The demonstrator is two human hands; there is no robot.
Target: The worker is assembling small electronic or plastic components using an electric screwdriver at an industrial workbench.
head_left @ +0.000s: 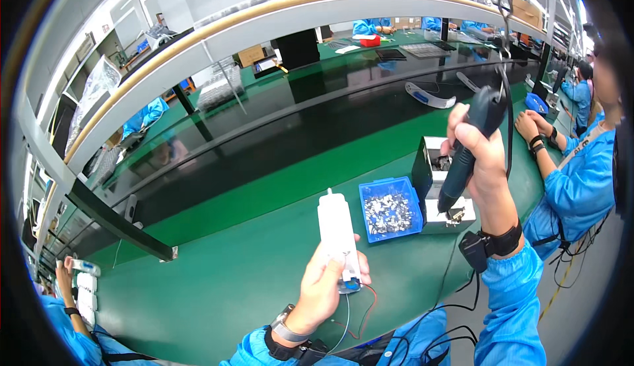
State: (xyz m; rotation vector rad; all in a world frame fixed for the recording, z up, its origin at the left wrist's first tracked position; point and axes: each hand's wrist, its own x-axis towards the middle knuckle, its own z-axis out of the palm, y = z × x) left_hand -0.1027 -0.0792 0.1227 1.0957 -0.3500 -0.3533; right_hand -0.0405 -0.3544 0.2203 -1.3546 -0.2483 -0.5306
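My left hand is closed around a long white plastic housing, held tilted above the green bench with a small peg at its top end. Red, black and pale wires hang from its lower end, next to a small blue part. In my right hand is a dark electric screwdriver, gripped round its body with the tip pointing down. The tip is over a light grey metal box with a brass-coloured fitting, apart from the white housing. A chain runs up from the screwdriver's top.
A blue tray of small metal parts stands between the housing and the box. Beyond the green bench lies a dark conveyor belt, with curved white pieces at its far right. Co-workers in blue sit at right and lower left.
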